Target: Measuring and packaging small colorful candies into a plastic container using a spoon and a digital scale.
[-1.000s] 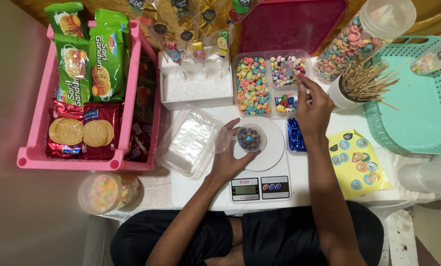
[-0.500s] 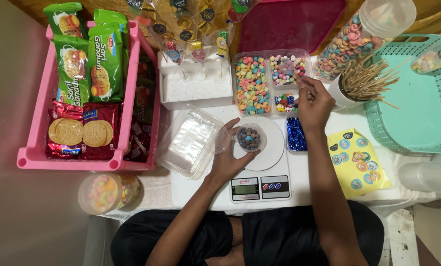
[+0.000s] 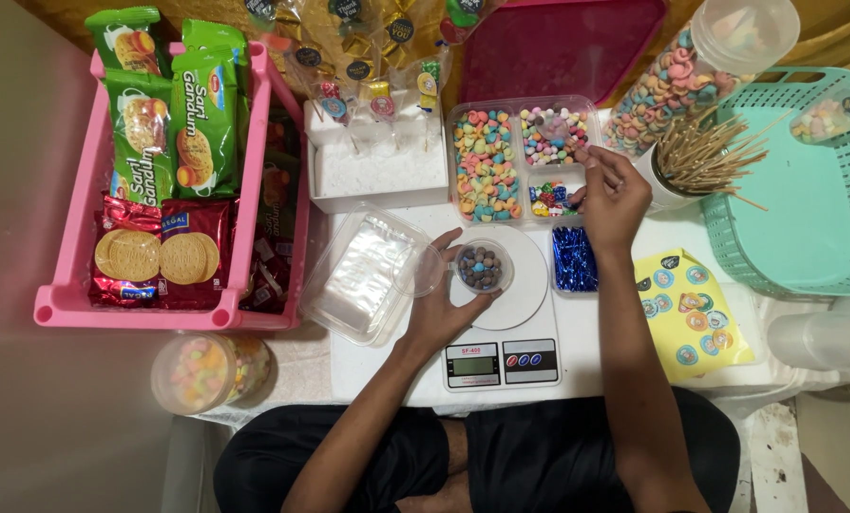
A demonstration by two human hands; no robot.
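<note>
Fingers of the left hand (image 3: 441, 309) curl around a small clear cup (image 3: 482, 265) of dark round sweets, holding it on the white plate of the kitchen scale (image 3: 501, 323). The scale is the landmark: it stands at the near edge of the white table, its display just beside the person's lap. The left forearm runs up to it from the near left.

Left of the scale lies an open clear box (image 3: 363, 274), almost touching the cup. Right of the scale are a heap of blue foil sweets (image 3: 573, 258) and a yellow sticker sheet (image 3: 691, 313), with a bare strip of table between.

Beyond the scale, the right hand (image 3: 613, 195) hovers over the sectioned tray (image 3: 522, 157) of coloured candies, fingertips pinched narrow over its small near compartment; whether they hold a piece I cannot tell. A cup of wooden skewers (image 3: 696, 161) stands just beside that hand, leaving little room to its right.
</note>
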